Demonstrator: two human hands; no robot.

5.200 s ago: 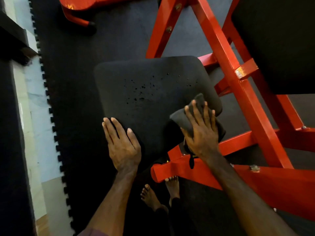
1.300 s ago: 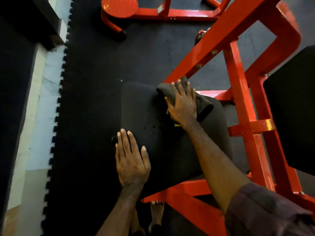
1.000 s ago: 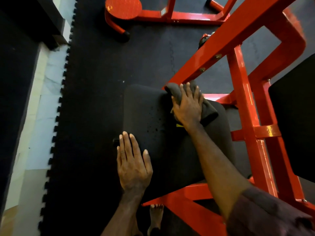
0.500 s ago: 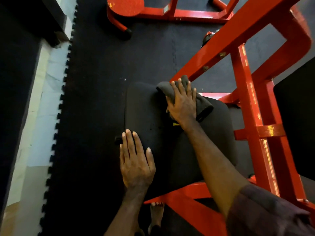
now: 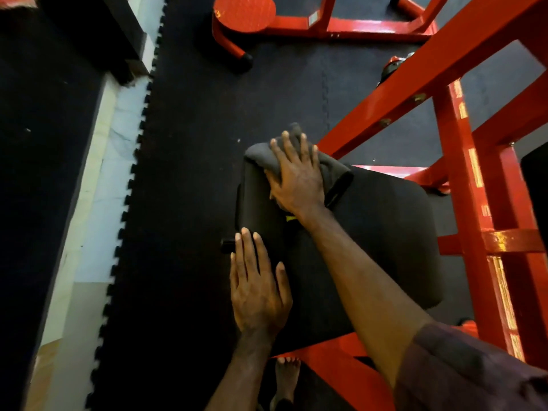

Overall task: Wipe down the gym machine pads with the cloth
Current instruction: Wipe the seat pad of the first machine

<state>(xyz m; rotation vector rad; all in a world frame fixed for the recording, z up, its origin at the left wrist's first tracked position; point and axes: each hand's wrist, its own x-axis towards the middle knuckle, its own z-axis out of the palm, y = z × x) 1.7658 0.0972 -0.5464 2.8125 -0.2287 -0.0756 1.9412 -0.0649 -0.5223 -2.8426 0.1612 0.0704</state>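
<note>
1. Right hand [image 5: 298,179] first: fingers [image 5: 286,143] fanned apart and laid flat, palm bearing down on the dark grey cloth [image 5: 332,170]. No pinch here, just an open press that pins the cloth to the seat pad [image 5: 385,232].

2. The cloth sits bunched at the pad's far left corner, a fold poking out past the fingertips and another ridge sticking out to the right of the hand. It touches the pad along that far edge.

3. Left hand [image 5: 258,289] now: fingers [image 5: 247,250] close together and stretched flat, resting on the pad's near left edge. It holds nothing; I'd say it's bracing the body.

4. Outward to the pad itself: a broad black cushion carried on the red frame [image 5: 462,179]. Its surface looks matte and even from here, though the light is too dim to tell wiped from unwiped.

5. Progress call: the cloth is working the far corner, so this pad seems well under way, with the right side and near edge possibly left to cover.

6. At the right edge of view, a second black pad [image 5: 535,185] peeks in, with no cloth on it right now. That one, by my reckoning, remains on the to-do list.

7. Below, a bare foot [image 5: 286,381] stands on the black floor mat [image 5: 192,143].
</note>
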